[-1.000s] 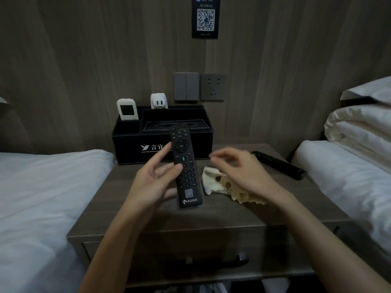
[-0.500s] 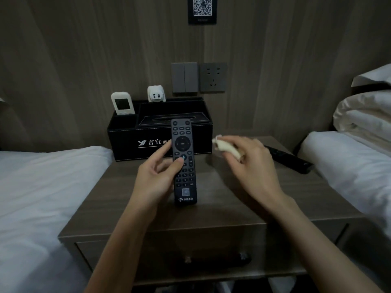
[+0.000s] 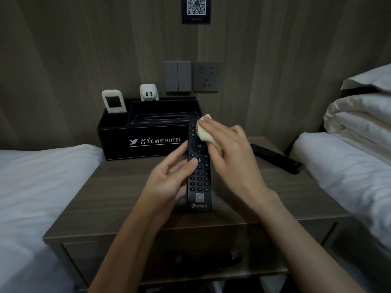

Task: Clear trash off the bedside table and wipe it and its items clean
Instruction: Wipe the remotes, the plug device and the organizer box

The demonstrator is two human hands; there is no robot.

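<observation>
Left hand (image 3: 169,178) grips the black remote (image 3: 198,182) at its middle, thumb on the buttons, over the bedside table (image 3: 118,195). Can't tell if its lower end touches the top. Right hand (image 3: 230,153) pinches a bunched pale cloth (image 3: 204,132) and presses it on the remote's top end.

Around:
- A black tissue box (image 3: 148,140) sits at the table's back left.
- A white remote (image 3: 113,101) stands upright in its left slot, with a white plug (image 3: 148,93) at its back edge.
- A second black remote (image 3: 275,155) lies flat near the right edge, apart from my hands.
- Switch (image 3: 177,76) and socket (image 3: 207,76) are on the wall.
- There's a bed on each side, and a folded duvet (image 3: 359,119) on the right.

My right hand hides most of the cloth and the top-right buttons. The wall sign (image 3: 196,8) is cut off. The drawer front is too dark to read.
</observation>
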